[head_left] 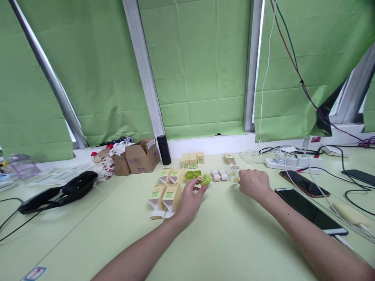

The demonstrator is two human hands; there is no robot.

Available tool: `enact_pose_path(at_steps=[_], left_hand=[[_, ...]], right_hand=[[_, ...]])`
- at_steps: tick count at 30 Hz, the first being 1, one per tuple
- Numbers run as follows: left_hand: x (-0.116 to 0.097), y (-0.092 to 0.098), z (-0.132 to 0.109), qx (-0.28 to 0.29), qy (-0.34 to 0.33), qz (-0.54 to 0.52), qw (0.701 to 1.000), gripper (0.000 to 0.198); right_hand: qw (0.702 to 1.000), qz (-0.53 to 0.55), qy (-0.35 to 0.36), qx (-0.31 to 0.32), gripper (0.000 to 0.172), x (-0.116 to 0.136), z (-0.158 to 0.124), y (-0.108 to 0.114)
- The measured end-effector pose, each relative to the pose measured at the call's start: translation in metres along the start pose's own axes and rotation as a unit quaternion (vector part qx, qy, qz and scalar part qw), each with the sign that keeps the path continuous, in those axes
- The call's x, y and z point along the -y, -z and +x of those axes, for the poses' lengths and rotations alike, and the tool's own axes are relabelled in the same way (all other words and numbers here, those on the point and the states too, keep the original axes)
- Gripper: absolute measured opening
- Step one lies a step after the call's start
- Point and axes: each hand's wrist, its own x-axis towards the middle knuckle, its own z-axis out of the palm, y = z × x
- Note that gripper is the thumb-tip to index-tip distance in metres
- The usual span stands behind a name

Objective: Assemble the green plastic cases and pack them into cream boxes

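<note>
My left hand (191, 199) pinches a small green case (206, 180) between thumb and fingers, just above the pale green table (228, 238). My right hand (252, 182) lies to its right with the fingers curled over a small clear item (234, 177); what they hold is hidden. Between the hands sit white cases (219, 175) in a short row. More green cases (193, 174) lie behind my left hand. Open cream boxes with green labels (165, 196) stand left of it, and three shut ones (192, 160) stand in a row farther back.
A brown cardboard box (143, 156) and a black cylinder (164, 150) stand at the back left. A black strap device (63, 190) lies far left. Two phones (310, 208) (304, 183), a power strip (293, 162) and cables fill the right side. Green blinds cover the window.
</note>
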Motion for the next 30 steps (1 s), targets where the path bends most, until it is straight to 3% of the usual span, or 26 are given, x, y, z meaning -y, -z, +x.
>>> enact_pose_path(at_steps=[5,10,13,17,19,26,30], left_hand=[[-0.005,0.0,0.001,0.035,0.028,-0.055,0.998,0.053],[-0.008,0.001,0.001,0.011,0.034,-0.049,0.998,0.061],[-0.006,0.001,0.002,-0.017,0.038,-0.052,0.998,0.065],[-0.004,0.001,0.004,-0.026,0.027,-0.058,0.998,0.063],[-0.004,0.001,0.004,-0.029,0.022,-0.057,0.998,0.061],[-0.005,0.001,0.004,-0.027,0.024,-0.054,0.998,0.061],[-0.005,0.001,0.004,-0.022,0.034,-0.052,0.998,0.058]], right_hand=[[1.0,-0.011,-0.003,0.028,0.023,-0.013,0.004,-0.004],[0.999,-0.006,0.034,0.031,0.022,0.004,-0.004,-0.004],[0.996,0.007,0.081,0.026,0.019,0.027,-0.016,-0.006],[0.973,0.066,0.219,-0.006,0.015,0.057,-0.039,-0.015],[0.963,0.107,0.245,-0.017,0.014,0.063,-0.046,-0.019],[0.923,0.33,0.183,-0.075,0.034,0.043,-0.025,-0.039],[0.874,0.448,0.186,0.021,0.055,0.036,-0.007,-0.061]])
